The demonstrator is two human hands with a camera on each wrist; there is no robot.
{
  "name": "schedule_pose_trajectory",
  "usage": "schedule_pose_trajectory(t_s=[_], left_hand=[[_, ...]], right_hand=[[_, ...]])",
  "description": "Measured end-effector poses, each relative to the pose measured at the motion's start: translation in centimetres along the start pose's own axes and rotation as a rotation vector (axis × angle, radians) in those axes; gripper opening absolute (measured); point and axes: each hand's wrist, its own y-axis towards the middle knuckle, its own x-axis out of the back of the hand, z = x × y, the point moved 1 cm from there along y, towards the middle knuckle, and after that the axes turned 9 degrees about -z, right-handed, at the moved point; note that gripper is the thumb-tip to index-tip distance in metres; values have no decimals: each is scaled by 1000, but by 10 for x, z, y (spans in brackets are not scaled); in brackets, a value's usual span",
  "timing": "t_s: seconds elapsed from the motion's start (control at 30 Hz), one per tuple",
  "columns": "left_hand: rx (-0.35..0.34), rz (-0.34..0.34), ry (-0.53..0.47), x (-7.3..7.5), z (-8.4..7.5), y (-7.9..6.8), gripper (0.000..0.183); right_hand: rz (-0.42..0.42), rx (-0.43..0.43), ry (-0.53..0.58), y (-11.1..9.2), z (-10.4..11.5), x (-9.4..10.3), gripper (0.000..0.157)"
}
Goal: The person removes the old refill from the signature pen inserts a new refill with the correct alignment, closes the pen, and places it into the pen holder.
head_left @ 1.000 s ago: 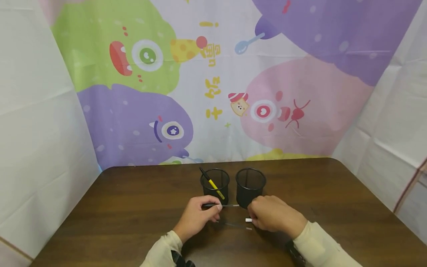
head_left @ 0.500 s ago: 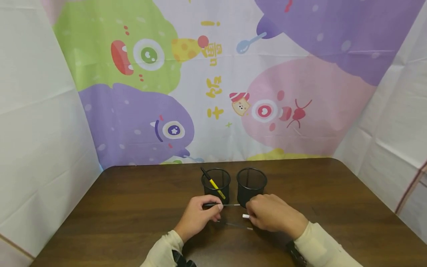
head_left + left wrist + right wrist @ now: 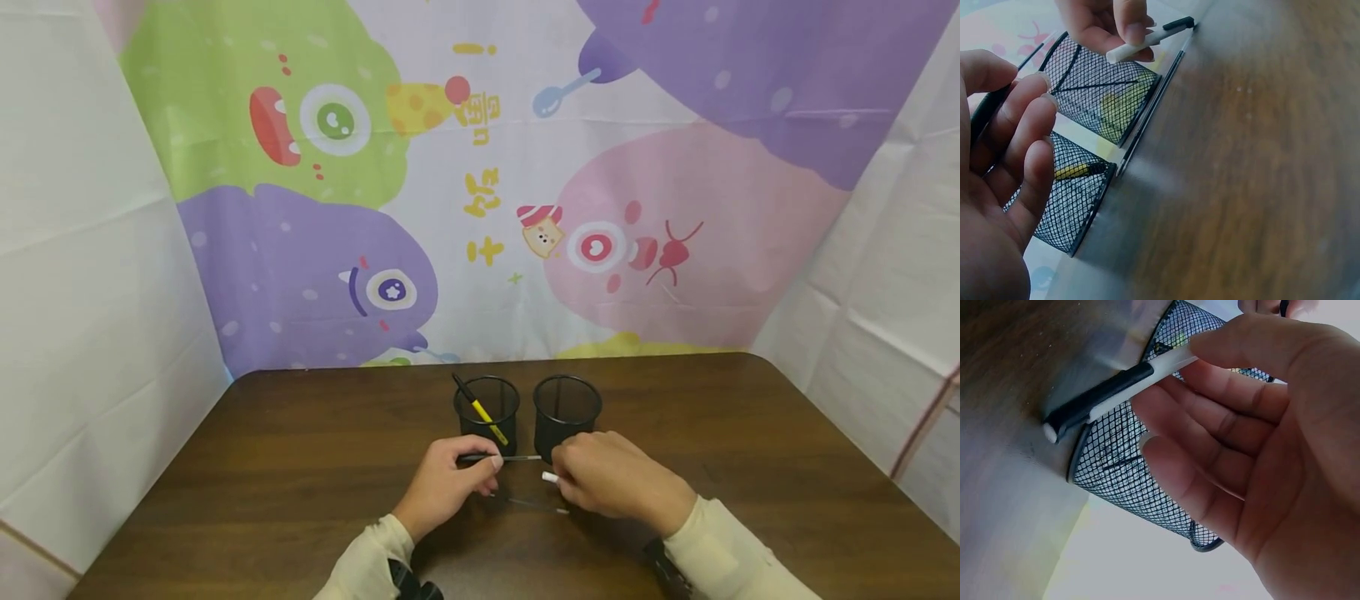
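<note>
My left hand [image 3: 448, 481] pinches a dark pen piece [image 3: 986, 114] between thumb and forefinger. A thin grey rod [image 3: 521, 458] sticks out of it to the right. To the right of that, my right hand [image 3: 622, 479] grips a white pen barrel [image 3: 1170, 364] with a black clip [image 3: 1107, 390]; its white end [image 3: 551, 477] points left in the head view. A thin dark stick [image 3: 1152, 111] with a pale tip, perhaps a refill, lies on the table beneath and between the hands. The left hand's other fingers are loosely bent.
Two black mesh pen cups stand just beyond the hands. The left cup [image 3: 487, 442] holds a black and yellow pen [image 3: 482, 410]; no pen shows in the right cup [image 3: 551, 429]. The brown wooden table [image 3: 322, 467] meets a cartoon-print cloth [image 3: 465, 325] at the back.
The white barrel in my right hand has shifted slightly up and left, and its end has tilted. My left hand stays nearly still with the dark pen piece.
</note>
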Motion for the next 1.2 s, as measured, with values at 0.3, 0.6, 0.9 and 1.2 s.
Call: schedule_pose_trajectory(t_s=[0.3,0.6,0.9,1.2], left_hand=[[7,-3,-17,1,1,0,22],[0,-15,-35,1,1,1,18],[4,-13,-22,0,0,1,20],[-11,-16,-23,0,0,2,20]], right_hand=[[-16,12,9,1,0,1,21],[-16,5,51,1,-2,3,19],[-43,12,70,1,-2,6,18],[-124,28,63,2,-1,7,21]])
